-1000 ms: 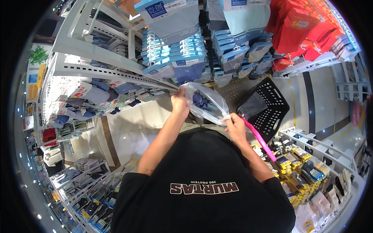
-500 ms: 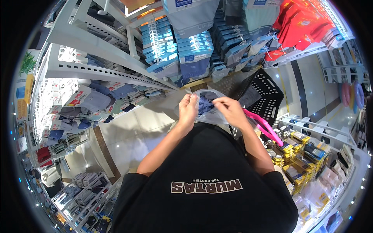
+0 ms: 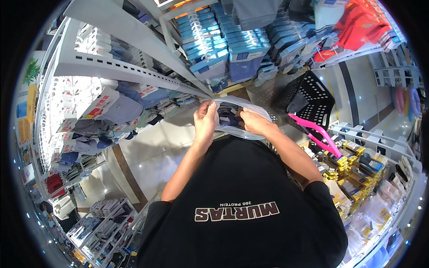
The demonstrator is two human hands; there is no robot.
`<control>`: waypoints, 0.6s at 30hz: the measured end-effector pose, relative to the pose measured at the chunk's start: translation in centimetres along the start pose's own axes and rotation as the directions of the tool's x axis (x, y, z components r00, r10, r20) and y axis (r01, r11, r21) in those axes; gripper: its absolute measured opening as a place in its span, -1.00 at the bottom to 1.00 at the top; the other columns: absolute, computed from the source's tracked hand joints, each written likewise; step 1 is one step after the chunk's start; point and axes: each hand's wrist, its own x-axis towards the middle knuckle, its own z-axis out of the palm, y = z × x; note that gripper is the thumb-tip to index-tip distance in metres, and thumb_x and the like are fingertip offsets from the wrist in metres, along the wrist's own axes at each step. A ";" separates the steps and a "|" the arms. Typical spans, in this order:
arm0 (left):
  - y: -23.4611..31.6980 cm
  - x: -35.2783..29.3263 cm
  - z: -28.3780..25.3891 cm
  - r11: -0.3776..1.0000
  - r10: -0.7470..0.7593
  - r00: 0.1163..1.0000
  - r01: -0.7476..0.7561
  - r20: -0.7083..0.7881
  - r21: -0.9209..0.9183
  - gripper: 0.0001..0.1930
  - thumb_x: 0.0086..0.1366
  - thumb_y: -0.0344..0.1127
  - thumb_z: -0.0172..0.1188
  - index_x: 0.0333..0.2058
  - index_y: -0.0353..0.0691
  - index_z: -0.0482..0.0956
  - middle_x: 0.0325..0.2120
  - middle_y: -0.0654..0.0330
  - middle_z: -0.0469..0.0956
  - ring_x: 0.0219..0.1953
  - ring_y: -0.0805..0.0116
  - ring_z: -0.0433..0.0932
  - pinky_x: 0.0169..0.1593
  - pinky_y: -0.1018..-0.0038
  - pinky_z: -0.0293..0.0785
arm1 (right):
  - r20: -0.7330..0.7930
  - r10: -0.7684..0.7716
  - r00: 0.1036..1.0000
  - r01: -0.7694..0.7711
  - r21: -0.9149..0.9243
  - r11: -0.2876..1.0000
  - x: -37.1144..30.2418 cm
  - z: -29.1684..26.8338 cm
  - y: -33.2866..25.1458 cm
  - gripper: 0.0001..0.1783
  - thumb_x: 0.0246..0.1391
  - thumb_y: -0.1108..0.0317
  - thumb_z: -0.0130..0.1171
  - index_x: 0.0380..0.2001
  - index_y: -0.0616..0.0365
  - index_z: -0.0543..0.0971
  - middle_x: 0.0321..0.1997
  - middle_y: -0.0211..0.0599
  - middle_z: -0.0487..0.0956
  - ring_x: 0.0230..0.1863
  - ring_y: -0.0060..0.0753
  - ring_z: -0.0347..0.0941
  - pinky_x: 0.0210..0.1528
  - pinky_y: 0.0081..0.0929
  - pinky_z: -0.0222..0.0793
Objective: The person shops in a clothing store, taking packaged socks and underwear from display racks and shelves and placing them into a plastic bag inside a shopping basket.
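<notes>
In front of my chest I hold a translucent plastic bag (image 3: 245, 133), its mouth spread toward me. My left hand (image 3: 206, 119) pinches the bag's left rim, thumb on top. My right hand (image 3: 254, 120) reaches into the opening from the right. Its fingers are curled together against the contents; what they grip is partly hidden. Inside the bag lie dark blue and grey folded cloth items (image 3: 229, 117), too bunched to name surely.
A black perforated basket (image 3: 321, 96) with a pink handle (image 3: 318, 131) stands on the floor to my right. Ahead hang several rows of blue-carded garments (image 3: 246, 51). A white rack (image 3: 116, 67) of packs is at the left. Yellow-carded packs (image 3: 353, 172) fill a display at the right.
My right hand has moved left and deeper into the bag's mouth. The bag gapes wider, and my left hand has shifted slightly left. The surroundings have shifted in view.
</notes>
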 end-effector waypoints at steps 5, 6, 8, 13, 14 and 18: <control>-0.3 0.0 -2.4 1.000 -0.023 0.998 0.024 0.059 -0.015 -0.86 0.40 -0.30 0.02 -0.23 -0.23 0.47 -0.69 0.50 0.20 -0.69 0.71 0.06 -0.62 0.63 -0.07 | -0.002 -0.110 0.994 0.110 -0.007 0.994 0.2 1.9 -2.2 -0.65 -0.01 0.38 0.21 -0.12 0.27 0.57 0.01 -0.05 0.50 0.11 -0.04 0.38 0.17 -0.26 0.28; 0.1 -0.1 -2.3 0.999 -0.045 0.998 0.045 0.041 -0.021 -0.87 0.40 -0.30 0.02 -0.27 -0.22 0.47 -0.68 0.50 0.20 -0.69 0.71 0.05 -0.62 0.63 -0.08 | -0.064 -0.131 0.989 0.132 0.009 0.991 0.0 2.3 -2.6 -0.64 -0.01 0.36 0.22 -0.11 0.27 0.57 0.03 -0.07 0.50 0.11 -0.03 0.38 0.17 -0.27 0.28; 0.2 0.0 -3.3 0.998 -0.038 0.998 0.040 0.044 -0.047 -0.87 0.40 -0.30 0.02 -0.27 -0.22 0.47 -0.67 0.50 0.20 -0.68 0.71 0.05 -0.62 0.63 -0.08 | -0.196 -0.103 0.975 0.121 0.081 0.989 -0.6 2.5 -4.4 -0.64 -0.02 0.37 0.21 -0.11 0.24 0.57 -0.01 -0.05 0.51 0.10 -0.04 0.38 0.15 -0.25 0.29; 0.7 -0.1 -3.5 0.991 -0.060 0.994 0.049 -0.088 -0.128 -0.86 0.39 -0.27 0.04 -0.27 -0.21 0.43 -0.69 0.43 0.24 -0.69 0.64 0.11 -0.61 0.59 -0.02 | -0.557 0.024 0.830 0.211 0.354 0.911 -2.9 1.4 -5.6 -0.74 0.04 0.32 0.20 -0.23 0.25 0.56 -0.16 -0.15 0.55 -0.06 -0.11 0.48 -0.02 -0.31 0.37; 0.0 0.1 -3.8 0.992 -0.046 0.992 0.032 -0.115 -0.121 -0.86 0.38 -0.26 0.04 -0.27 -0.21 0.41 -0.69 0.38 0.29 -0.70 0.59 0.20 -0.61 0.58 0.08 | -0.512 0.154 0.845 0.147 0.499 0.854 -3.3 1.6 -5.4 -0.75 0.07 0.27 0.21 -0.34 0.27 0.55 -0.36 -0.17 0.57 -0.34 -0.27 0.53 -0.22 -0.39 0.43; 0.0 0.5 -2.5 0.992 -0.001 0.999 -0.006 -0.054 -0.125 -0.85 0.39 -0.25 0.02 -0.28 -0.20 0.38 -0.59 0.33 0.41 -0.59 0.56 0.40 -0.51 0.58 0.32 | -0.201 0.533 0.822 -0.134 0.841 0.524 -3.0 4.4 -2.7 -0.55 0.13 0.03 0.20 -0.47 0.28 0.54 -0.63 -0.28 0.54 -0.64 -0.49 0.41 -0.50 -0.41 0.38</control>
